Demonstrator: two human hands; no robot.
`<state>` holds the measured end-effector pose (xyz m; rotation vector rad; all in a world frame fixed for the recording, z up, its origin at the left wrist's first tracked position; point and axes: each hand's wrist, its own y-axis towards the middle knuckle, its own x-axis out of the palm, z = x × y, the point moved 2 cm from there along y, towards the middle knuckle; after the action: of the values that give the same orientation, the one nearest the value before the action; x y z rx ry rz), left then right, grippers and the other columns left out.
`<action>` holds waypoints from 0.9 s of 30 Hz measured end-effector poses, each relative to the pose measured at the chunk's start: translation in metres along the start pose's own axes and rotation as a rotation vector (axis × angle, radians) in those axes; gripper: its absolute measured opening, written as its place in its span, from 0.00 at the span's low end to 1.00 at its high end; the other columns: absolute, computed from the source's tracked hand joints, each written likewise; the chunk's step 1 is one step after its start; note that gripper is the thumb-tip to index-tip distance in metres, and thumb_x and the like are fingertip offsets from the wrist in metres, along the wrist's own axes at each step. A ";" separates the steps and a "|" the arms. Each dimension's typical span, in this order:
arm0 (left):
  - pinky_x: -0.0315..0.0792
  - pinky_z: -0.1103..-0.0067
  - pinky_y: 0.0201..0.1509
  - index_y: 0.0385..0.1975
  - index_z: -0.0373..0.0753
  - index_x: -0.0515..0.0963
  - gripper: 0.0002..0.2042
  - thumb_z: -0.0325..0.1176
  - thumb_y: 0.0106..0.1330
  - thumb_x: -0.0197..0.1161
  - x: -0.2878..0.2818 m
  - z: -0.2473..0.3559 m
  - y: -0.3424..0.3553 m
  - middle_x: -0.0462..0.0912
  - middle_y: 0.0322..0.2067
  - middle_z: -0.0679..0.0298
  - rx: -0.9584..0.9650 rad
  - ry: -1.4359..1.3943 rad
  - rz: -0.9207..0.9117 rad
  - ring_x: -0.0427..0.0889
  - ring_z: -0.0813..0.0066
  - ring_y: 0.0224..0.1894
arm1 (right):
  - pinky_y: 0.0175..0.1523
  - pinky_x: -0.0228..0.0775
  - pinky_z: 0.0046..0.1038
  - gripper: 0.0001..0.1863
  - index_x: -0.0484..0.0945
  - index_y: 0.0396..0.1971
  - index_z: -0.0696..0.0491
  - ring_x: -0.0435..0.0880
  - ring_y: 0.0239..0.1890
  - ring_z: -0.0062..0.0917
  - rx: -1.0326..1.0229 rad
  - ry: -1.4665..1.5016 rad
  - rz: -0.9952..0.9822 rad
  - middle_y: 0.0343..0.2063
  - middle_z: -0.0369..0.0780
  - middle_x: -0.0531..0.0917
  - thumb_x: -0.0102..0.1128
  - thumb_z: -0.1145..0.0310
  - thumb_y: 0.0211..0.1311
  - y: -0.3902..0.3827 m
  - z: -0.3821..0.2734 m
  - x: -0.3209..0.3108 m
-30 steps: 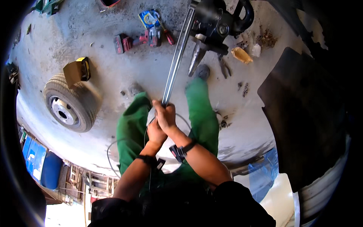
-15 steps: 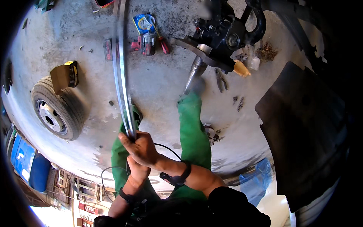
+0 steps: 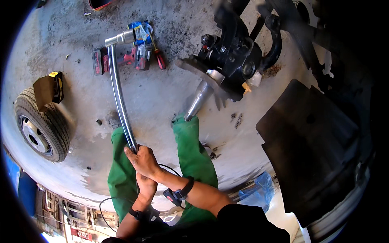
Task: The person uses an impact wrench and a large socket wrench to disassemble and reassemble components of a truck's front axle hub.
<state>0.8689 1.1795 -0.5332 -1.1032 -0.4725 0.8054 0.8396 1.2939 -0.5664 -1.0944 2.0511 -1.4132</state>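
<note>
Both my hands are closed on the lower end of a long shiny breaker bar (image 3: 119, 91), with a large socket (image 3: 125, 37) set crosswise at its far end. My right hand (image 3: 144, 161) grips higher on the bar. Just below it and partly covered by it is my left hand (image 3: 146, 187), its fingers wrapped round; the bar's butt end is hidden. To the right of the bar, a bare metal spindle (image 3: 199, 100) juts from a black steering knuckle (image 3: 239, 60) toward my right leg. The bar and spindle are apart.
Beyond the bar lie a red-and-black cordless power tool (image 3: 142, 58), a battery pack (image 3: 98, 61), a screwdriver (image 3: 161, 60) and a blue packet (image 3: 142, 32). A wheel (image 3: 44, 125) with an open box (image 3: 48, 90) stands at left. A dark panel (image 3: 308, 150) hangs at right.
The bar's socket end has come into view, with the bar tilted further left. My grip stays the same. The whole view has shifted, with the wheel and my legs now further left.
</note>
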 end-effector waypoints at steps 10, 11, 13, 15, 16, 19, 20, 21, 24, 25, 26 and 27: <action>0.71 0.80 0.36 0.35 0.29 0.74 0.12 0.30 0.55 0.60 0.024 0.037 0.005 0.78 0.30 0.65 0.045 -0.031 0.078 0.75 0.79 0.32 | 0.21 0.61 0.37 0.22 0.70 0.16 0.61 0.73 0.14 0.41 0.042 -0.073 -0.023 0.10 0.50 0.69 0.55 0.58 0.61 0.007 -0.018 -0.016; 0.71 0.80 0.36 0.35 0.29 0.74 0.12 0.30 0.55 0.60 0.029 0.038 0.005 0.78 0.30 0.65 0.044 -0.026 0.081 0.75 0.79 0.32 | 0.21 0.61 0.37 0.22 0.70 0.16 0.61 0.73 0.14 0.41 0.027 -0.080 -0.013 0.10 0.51 0.69 0.54 0.58 0.61 0.007 -0.019 -0.019; 0.71 0.80 0.35 0.34 0.29 0.74 0.12 0.32 0.55 0.60 0.037 0.042 0.003 0.78 0.29 0.65 0.087 -0.002 0.151 0.75 0.78 0.30 | 0.21 0.61 0.37 0.22 0.71 0.16 0.61 0.74 0.15 0.42 0.015 -0.080 -0.008 0.10 0.51 0.69 0.54 0.58 0.61 0.006 -0.020 -0.024; 0.71 0.79 0.35 0.34 0.29 0.75 0.12 0.32 0.55 0.60 0.044 0.045 0.004 0.78 0.28 0.65 0.100 0.041 0.162 0.75 0.77 0.30 | 0.21 0.61 0.37 0.22 0.71 0.16 0.61 0.74 0.15 0.43 0.007 -0.060 0.024 0.10 0.52 0.70 0.53 0.58 0.61 0.006 -0.020 -0.031; 0.71 0.79 0.34 0.33 0.29 0.75 0.12 0.32 0.55 0.60 0.047 0.045 0.005 0.79 0.27 0.65 0.115 0.076 0.169 0.75 0.77 0.29 | 0.21 0.61 0.37 0.22 0.71 0.16 0.61 0.74 0.15 0.43 0.011 -0.051 0.020 0.10 0.52 0.70 0.53 0.58 0.61 0.006 -0.020 -0.035; 0.70 0.78 0.33 0.32 0.29 0.75 0.12 0.33 0.54 0.60 0.054 0.038 0.008 0.78 0.26 0.65 0.107 0.048 0.139 0.75 0.76 0.29 | 0.22 0.62 0.37 0.22 0.71 0.16 0.61 0.75 0.17 0.46 0.079 -0.039 0.004 0.11 0.52 0.70 0.53 0.58 0.61 0.008 -0.020 -0.048; 0.70 0.78 0.33 0.32 0.29 0.75 0.12 0.33 0.54 0.60 0.056 0.036 0.008 0.78 0.26 0.65 0.099 0.058 0.145 0.75 0.76 0.29 | 0.22 0.62 0.37 0.22 0.71 0.16 0.61 0.75 0.17 0.46 0.087 -0.030 -0.004 0.11 0.52 0.70 0.53 0.58 0.61 0.008 -0.019 -0.050; 0.70 0.78 0.33 0.32 0.30 0.75 0.12 0.33 0.54 0.60 0.059 0.036 0.009 0.78 0.26 0.65 0.117 0.072 0.143 0.75 0.76 0.28 | 0.22 0.62 0.37 0.22 0.70 0.16 0.61 0.75 0.17 0.46 0.073 -0.028 0.009 0.11 0.52 0.70 0.53 0.58 0.61 0.007 -0.018 -0.053; 0.71 0.77 0.37 0.36 0.30 0.75 0.14 0.33 0.55 0.60 0.056 0.023 0.008 0.79 0.30 0.63 0.141 0.146 0.106 0.76 0.74 0.32 | 0.22 0.62 0.37 0.22 0.70 0.15 0.61 0.75 0.16 0.44 0.039 -0.024 0.029 0.10 0.52 0.70 0.53 0.59 0.61 0.007 -0.011 -0.057; 0.68 0.77 0.45 0.46 0.31 0.68 0.19 0.34 0.57 0.60 0.055 0.017 0.006 0.75 0.39 0.61 0.104 0.135 0.056 0.73 0.73 0.40 | 0.21 0.61 0.35 0.22 0.69 0.14 0.60 0.72 0.14 0.37 0.047 -0.016 0.031 0.09 0.47 0.69 0.54 0.58 0.61 0.005 -0.007 -0.058; 0.66 0.77 0.53 0.55 0.31 0.62 0.26 0.35 0.59 0.59 0.056 0.014 0.004 0.70 0.49 0.60 0.067 0.122 0.006 0.70 0.71 0.49 | 0.20 0.59 0.33 0.23 0.68 0.13 0.58 0.68 0.11 0.30 0.055 -0.009 0.033 0.08 0.43 0.69 0.54 0.57 0.62 0.004 -0.005 -0.058; 0.66 0.77 0.53 0.55 0.31 0.62 0.26 0.35 0.59 0.59 0.058 0.013 0.003 0.70 0.49 0.60 0.064 0.126 0.012 0.70 0.71 0.49 | 0.20 0.59 0.33 0.23 0.68 0.13 0.58 0.68 0.11 0.30 0.058 -0.005 0.027 0.08 0.43 0.69 0.54 0.57 0.62 0.003 -0.004 -0.060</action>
<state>0.8954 1.2326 -0.5334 -1.0914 -0.3327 0.7514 0.8711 1.3443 -0.5732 -1.0422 2.0007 -1.4459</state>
